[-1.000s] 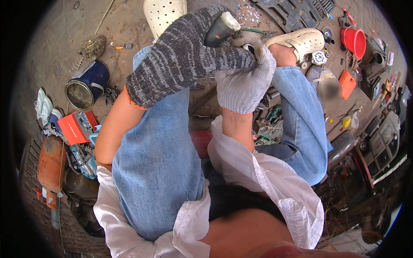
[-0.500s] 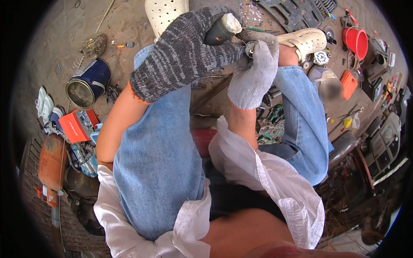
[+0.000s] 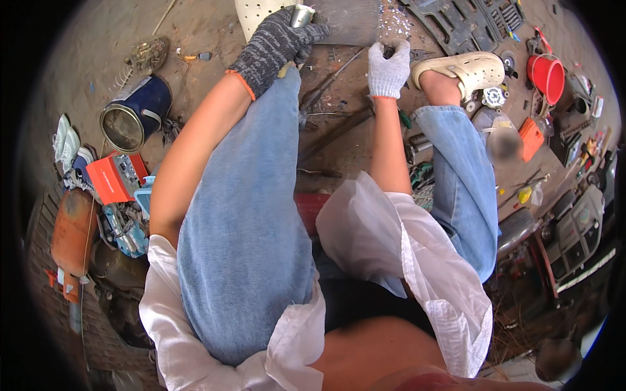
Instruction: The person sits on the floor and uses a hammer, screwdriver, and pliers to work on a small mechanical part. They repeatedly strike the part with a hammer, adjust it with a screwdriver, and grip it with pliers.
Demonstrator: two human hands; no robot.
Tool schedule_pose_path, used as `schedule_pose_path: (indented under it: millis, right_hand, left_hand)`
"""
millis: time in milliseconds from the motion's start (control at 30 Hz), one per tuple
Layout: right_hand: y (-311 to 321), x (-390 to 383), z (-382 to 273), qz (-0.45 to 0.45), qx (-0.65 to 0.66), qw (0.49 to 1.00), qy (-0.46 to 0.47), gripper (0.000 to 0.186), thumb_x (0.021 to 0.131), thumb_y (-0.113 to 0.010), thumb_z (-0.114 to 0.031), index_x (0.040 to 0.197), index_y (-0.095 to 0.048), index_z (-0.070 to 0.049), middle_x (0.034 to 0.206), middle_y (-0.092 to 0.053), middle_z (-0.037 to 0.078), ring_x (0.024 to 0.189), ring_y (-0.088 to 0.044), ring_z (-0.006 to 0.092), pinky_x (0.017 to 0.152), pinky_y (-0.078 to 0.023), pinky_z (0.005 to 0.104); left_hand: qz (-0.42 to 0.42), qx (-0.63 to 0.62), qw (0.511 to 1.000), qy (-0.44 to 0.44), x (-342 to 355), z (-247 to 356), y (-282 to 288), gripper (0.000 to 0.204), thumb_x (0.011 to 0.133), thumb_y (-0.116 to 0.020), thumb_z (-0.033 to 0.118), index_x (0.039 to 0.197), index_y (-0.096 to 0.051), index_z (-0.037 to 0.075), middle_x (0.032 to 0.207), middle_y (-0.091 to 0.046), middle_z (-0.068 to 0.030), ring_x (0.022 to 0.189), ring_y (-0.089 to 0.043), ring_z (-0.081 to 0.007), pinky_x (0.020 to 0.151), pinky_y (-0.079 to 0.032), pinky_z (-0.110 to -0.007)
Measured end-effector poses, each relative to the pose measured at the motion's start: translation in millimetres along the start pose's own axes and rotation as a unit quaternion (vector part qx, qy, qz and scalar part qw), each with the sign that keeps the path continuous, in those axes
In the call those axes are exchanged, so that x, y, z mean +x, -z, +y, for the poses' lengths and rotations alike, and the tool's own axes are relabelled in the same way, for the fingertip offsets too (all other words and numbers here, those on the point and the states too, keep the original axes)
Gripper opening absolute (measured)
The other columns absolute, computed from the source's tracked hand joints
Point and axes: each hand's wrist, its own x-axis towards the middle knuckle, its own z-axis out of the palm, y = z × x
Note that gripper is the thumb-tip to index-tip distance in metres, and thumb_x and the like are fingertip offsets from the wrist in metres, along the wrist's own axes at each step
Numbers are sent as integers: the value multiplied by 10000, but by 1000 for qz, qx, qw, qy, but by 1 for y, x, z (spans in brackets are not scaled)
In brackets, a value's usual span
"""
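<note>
My left hand (image 3: 277, 49), in a dark grey knitted glove with an orange cuff, is closed around a small cylinder (image 3: 302, 15) with a pale, shiny end. It is beyond my left knee, in front of a cream clog (image 3: 251, 14). Next to it lies a flat grey board (image 3: 349, 25). My right hand (image 3: 389, 70), in a light grey glove, is lowered near the ground to the right of the board. Its fingers are curled with thumb and fingertips close together; a dark spot shows between them, too small to name.
An open black tool case (image 3: 450, 26) lies at the far right, near my other cream clog (image 3: 460, 70). Farther right are a red bucket (image 3: 546, 78) and an orange box (image 3: 531, 139). On the left sit a dark blue can (image 3: 137, 114), a red carton (image 3: 114, 179) and a rusty orange cylinder (image 3: 72, 225).
My hands, which were together at the cylinder, have drawn apart and moved farther out. The left keeps the cylinder; the right has gone down toward the ground. The grey board has come into view.
</note>
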Motion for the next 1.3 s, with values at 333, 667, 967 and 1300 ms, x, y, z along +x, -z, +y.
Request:
schedule_pose_path:
  millis: [333,667,967,1300]
  right_hand:
    - [-4,12,22,-85,-9,996,39,203,746,-658,-177,876,-596,-34,803,-613,136,771,-590,283,726,-469,372]
    - [-6,26,24,-105,-7,993,43,264,767,-648,-213,913,-574,-6,856,-618,177,801,-598,312,751,-469,389]
    - [1,39,32,-153,-11,988,24,347,760,-655,-274,927,-543,9,891,-620,206,831,-610,331,765,-472,395]
    - [-15,49,28,-114,17,993,-8,387,767,-650,-263,994,-534,29,930,-612,233,902,-591,372,825,-453,410]
  left_hand:
    - [-55,25,998,1,9,-4,5,225,800,-671,228,755,-558,38,493,-532,-54,378,-491,-149,356,-377,-295]
    - [-92,-27,995,-18,21,-19,4,178,822,-626,205,752,-553,58,478,-514,-42,360,-478,-155,345,-364,-291]
    - [-97,-58,993,-19,16,-9,-2,161,843,-602,202,848,-551,50,477,-513,-47,349,-478,-149,314,-351,-279]
    - [-102,-17,995,1,18,-6,-1,186,849,-604,221,779,-541,61,512,-538,-42,377,-505,-144,317,-372,-273]
